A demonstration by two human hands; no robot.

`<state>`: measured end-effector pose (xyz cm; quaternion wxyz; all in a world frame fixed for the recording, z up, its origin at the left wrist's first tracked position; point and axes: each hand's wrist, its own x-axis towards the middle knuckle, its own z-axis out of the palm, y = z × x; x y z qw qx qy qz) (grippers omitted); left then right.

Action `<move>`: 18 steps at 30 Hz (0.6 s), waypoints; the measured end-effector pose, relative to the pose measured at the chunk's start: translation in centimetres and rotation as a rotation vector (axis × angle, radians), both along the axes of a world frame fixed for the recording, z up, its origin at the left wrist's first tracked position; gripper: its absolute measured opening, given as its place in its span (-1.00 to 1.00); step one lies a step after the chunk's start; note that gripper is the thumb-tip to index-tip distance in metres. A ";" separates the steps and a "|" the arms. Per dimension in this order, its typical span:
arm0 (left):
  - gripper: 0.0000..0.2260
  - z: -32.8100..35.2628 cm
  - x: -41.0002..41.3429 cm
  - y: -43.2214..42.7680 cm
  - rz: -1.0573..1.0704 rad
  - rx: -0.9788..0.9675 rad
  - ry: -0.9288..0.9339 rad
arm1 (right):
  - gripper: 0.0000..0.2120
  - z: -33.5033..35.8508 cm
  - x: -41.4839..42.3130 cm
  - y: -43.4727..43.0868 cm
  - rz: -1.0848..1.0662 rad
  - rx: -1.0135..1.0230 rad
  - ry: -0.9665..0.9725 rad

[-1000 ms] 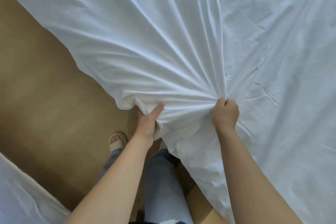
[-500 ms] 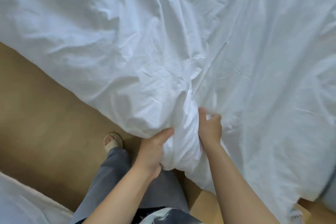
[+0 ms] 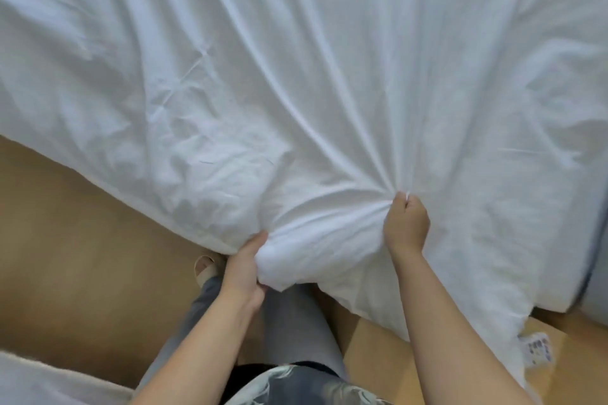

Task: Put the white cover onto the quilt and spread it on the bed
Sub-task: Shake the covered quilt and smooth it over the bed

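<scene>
While left hand (image 3: 243,268) clutches bunched white cover (image 3: 329,76), right hand (image 3: 406,227) pinches its folds.

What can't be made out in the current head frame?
Quilt: head view; the white cover hides whether it is inside.
Fingers of the left hand: head view; buried in the cover corner it grips.
Bed: head view; cover drapes it, grey strip cut by the right edge.
Patterned item on the floor: head view; blurred, too small to identify.
</scene>
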<state>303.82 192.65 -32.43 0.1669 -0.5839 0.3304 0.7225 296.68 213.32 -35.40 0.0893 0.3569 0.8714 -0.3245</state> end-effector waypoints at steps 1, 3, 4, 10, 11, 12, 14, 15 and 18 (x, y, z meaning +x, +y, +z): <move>-0.81 -0.7 -0.2 0.1 -0.002 0.017 0.015 | -0.59 -0.7 -0.1 0.1 -0.001 -0.025 -0.005; -0.83 -1.5 -0.2 0.8 0.012 0.096 0.059 | -0.61 -1.4 0.4 0.7 0.000 -0.100 -0.023; -0.79 -1.6 0.1 1.3 0.016 0.155 0.085 | -0.64 -1.5 1.1 1.1 -0.010 -0.149 -0.025; -0.52 -3.0 2.4 5.2 -0.542 0.153 0.146 | -0.61 -1.0 9.0 7.0 -0.306 0.215 0.014; -0.58 -3.2 2.5 6.1 -0.615 0.140 0.165 | -0.48 -0.6 10.6 8.5 -0.399 0.295 -0.034; -0.63 -3.4 2.6 7.0 -0.648 0.129 0.173 | -0.36 -0.3 12.0 9.9 -0.479 0.335 -0.091; -0.61 -3.6 2.6 9.0 -0.666 0.080 0.184 | -0.11 0.0 14.1 12.9 -0.578 0.329 -0.203; -0.57 -3.6 2.5 10.0 -0.662 0.048 0.189 | 0.00 -0.2 14.7 14.3 -0.596 0.293 -0.250; -0.73 -3.4 1.2 12.9 -0.641 0.064 0.157 | 0.13 -1.1 14.6 17.3 -0.572 0.019 -0.228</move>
